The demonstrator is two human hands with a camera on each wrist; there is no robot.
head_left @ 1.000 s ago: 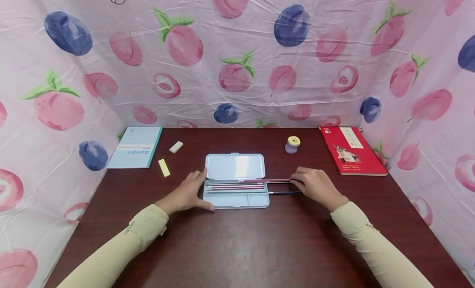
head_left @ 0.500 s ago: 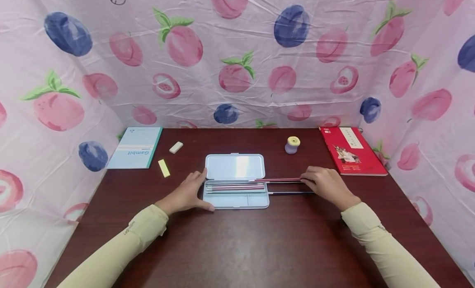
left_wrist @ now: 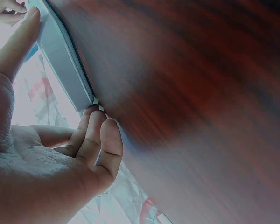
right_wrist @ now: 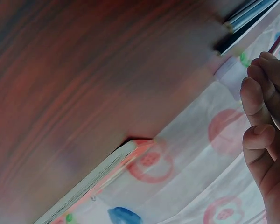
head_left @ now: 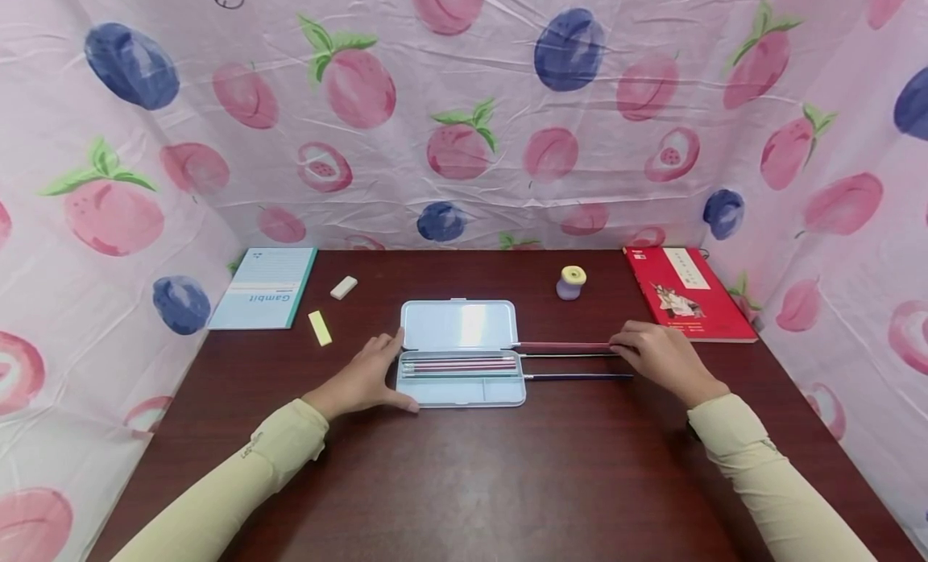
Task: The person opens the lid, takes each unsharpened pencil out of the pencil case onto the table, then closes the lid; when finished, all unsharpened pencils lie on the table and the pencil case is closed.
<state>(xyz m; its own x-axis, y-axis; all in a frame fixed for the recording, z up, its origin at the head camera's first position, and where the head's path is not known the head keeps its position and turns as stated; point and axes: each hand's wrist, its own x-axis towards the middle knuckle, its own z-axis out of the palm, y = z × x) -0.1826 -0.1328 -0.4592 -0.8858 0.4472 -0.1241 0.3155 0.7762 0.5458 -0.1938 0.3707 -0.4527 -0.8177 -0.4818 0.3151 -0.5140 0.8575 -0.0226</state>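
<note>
Pinching a slim red pencil (head_left: 561, 347) just right of the open pale-blue plastic pencil case (head_left: 461, 389), the right hand (head_left: 663, 357) holds it level. Left hand (head_left: 366, 377) rests flat-fingered against the case. Several pencils remain inside; two lie on the dark worktop (head_left: 507, 481).

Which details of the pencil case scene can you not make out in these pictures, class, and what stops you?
- Right hand grip on the red pencil: head view, fingers cover its end.
- Count of pencils in the pencil case: head view, too small.
- Red book cover text: head view, too small.
- Table grain: left wrist view, blurred.
</note>
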